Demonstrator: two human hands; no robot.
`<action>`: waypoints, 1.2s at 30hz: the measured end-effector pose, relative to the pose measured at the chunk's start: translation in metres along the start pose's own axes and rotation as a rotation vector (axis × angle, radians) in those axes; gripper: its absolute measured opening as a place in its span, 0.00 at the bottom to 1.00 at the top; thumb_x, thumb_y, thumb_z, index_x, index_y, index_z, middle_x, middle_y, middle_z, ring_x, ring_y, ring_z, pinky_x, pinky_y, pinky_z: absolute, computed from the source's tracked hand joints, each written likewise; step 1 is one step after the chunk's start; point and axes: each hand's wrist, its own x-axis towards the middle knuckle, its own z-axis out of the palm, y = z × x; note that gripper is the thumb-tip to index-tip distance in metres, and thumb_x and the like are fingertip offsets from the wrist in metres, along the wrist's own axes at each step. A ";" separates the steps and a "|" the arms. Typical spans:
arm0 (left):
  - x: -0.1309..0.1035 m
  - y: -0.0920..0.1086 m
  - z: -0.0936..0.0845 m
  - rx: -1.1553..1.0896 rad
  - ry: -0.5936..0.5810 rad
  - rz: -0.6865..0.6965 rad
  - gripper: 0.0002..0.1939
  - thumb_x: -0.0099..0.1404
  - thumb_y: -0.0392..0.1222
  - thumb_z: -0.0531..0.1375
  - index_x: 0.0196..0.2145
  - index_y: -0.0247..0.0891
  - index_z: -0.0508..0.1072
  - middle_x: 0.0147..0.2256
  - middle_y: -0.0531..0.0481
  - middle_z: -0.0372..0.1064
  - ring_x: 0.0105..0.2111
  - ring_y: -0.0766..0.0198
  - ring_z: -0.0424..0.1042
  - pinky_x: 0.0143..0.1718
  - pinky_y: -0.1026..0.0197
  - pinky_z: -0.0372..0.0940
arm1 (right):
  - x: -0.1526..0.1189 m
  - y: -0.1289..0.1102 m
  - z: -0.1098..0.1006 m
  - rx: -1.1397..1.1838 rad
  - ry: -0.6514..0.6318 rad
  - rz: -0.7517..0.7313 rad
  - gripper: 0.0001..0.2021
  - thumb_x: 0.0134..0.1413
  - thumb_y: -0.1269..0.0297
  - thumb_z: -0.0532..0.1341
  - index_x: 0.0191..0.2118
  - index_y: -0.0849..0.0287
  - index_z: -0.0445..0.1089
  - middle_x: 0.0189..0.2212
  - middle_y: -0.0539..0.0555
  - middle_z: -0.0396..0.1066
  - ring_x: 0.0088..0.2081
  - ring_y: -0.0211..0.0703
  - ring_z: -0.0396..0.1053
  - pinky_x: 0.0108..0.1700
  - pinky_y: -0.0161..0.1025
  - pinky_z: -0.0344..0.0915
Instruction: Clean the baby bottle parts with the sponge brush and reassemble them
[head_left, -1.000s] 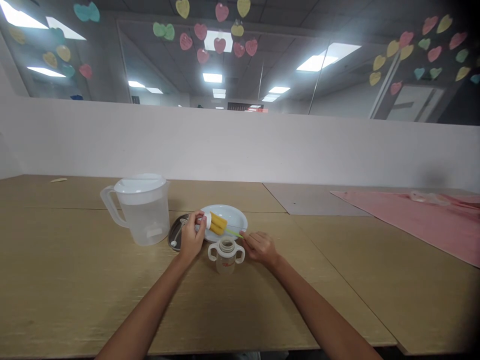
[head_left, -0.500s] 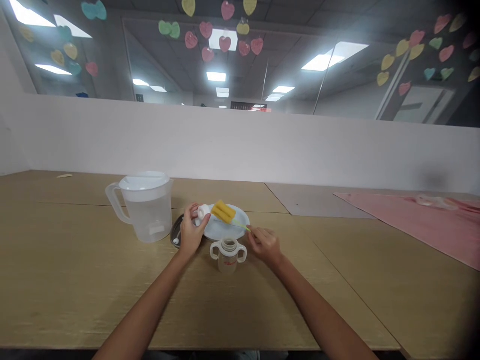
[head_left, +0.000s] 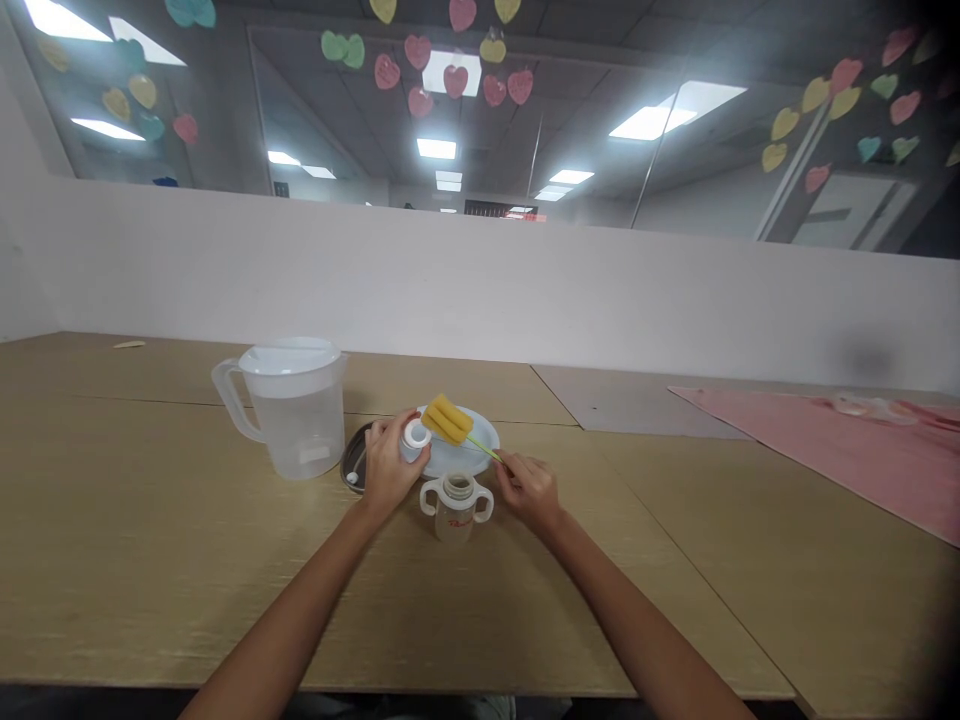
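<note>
My left hand (head_left: 390, 465) is closed around a white bottle cap (head_left: 415, 438), whose round opening faces me. By its thin green handle, my right hand (head_left: 529, 490) grips a sponge brush (head_left: 448, 420) with a yellow head. That head is held above the white plate (head_left: 480, 455), just right of the cap. Between my wrists a small clear baby bottle (head_left: 455, 515) with two white handles stands upright, its mouth uncovered. A dark round tray (head_left: 349, 462) is partly hidden behind my left hand, and a small white-tipped piece (head_left: 352, 478) lies in it.
A lidded translucent pitcher (head_left: 300, 415) stands to the left of my left hand. On the right, a pink cloth (head_left: 840, 445) covers part of the wooden table (head_left: 450, 630). A white wall (head_left: 480, 285) rises behind the table.
My left hand has shifted slightly right and turned the cap so its opening faces me. The sponge head sits slightly higher, while my right hand has barely moved.
</note>
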 end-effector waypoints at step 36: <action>-0.001 -0.057 -0.003 0.384 -0.631 -0.192 0.24 0.56 0.46 0.54 0.49 0.33 0.63 0.46 0.34 0.68 0.48 0.45 0.67 0.47 0.50 0.59 | -0.006 0.009 0.004 0.017 -0.050 0.069 0.09 0.60 0.67 0.54 0.37 0.63 0.72 0.25 0.53 0.75 0.23 0.34 0.69 0.28 0.32 0.60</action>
